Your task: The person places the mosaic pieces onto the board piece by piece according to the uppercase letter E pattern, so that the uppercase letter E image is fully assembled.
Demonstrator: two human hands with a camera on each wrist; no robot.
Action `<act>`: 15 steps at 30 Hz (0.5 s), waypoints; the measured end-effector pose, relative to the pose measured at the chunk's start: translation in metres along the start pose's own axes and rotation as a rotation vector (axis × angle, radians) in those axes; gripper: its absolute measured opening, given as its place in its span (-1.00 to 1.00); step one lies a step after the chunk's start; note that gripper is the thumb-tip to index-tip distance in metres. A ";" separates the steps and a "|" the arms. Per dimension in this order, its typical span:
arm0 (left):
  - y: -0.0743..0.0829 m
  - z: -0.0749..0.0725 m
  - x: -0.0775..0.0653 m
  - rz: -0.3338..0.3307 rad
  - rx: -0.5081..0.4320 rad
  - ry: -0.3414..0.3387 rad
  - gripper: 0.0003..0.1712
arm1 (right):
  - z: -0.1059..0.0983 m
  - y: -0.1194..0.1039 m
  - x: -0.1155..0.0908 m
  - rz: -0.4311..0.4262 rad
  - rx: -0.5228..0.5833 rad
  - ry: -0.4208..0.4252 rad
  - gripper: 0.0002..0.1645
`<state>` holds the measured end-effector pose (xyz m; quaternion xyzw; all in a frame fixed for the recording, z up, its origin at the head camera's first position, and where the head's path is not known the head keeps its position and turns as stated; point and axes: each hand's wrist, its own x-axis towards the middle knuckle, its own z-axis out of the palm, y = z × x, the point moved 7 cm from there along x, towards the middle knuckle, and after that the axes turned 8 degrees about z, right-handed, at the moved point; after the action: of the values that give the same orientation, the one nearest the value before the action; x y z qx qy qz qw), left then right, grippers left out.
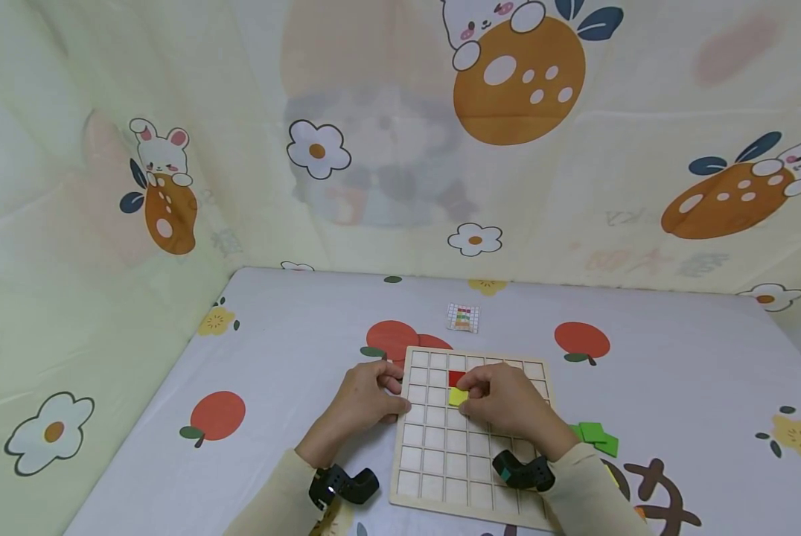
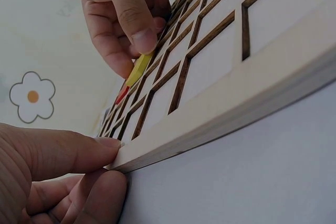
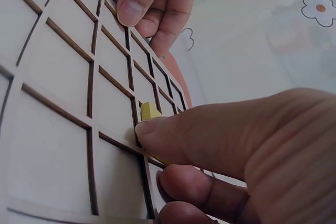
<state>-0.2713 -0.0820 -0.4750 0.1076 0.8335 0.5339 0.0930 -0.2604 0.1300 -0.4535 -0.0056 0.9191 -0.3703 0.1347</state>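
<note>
A light wooden grid board point(image 1: 432, 461) lies on the table, divided into square cells by dark-edged ridges. My left hand point(image 1: 360, 396) grips its left edge, thumb on top and fingers curled against the side. Over the upper middle cells, my right hand point(image 1: 513, 402) pinches a yellow square tile point(image 1: 457, 397) between thumb and fingers. The left wrist view shows that yellow tile point(image 2: 139, 70) at the grid surface; whether it sits fully in a cell I cannot tell. Just beyond it is a red tile point(image 1: 455, 378), partly covered by the right fingers.
Several green tiles point(image 1: 591, 432) lie right of the board, beside my right forearm. A small card with a coloured grid pattern point(image 1: 464, 318) is behind the board. The white tablecloth point(image 1: 307, 327) has fruit prints, and a printed curtain point(image 1: 387, 246) hangs at the back.
</note>
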 end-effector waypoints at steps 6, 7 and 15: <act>0.000 0.000 0.000 -0.005 -0.003 0.001 -0.56 | 0.000 0.001 0.000 -0.006 0.002 0.000 -0.81; 0.000 0.000 0.000 -0.006 -0.005 0.001 -0.56 | 0.000 0.001 0.000 -0.007 0.001 0.002 -0.81; -0.002 0.001 0.001 -0.007 -0.007 0.003 -0.55 | 0.001 -0.001 -0.001 -0.003 -0.002 0.005 -0.81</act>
<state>-0.2723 -0.0821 -0.4770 0.1035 0.8322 0.5366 0.0942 -0.2591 0.1289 -0.4532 -0.0061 0.9198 -0.3694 0.1321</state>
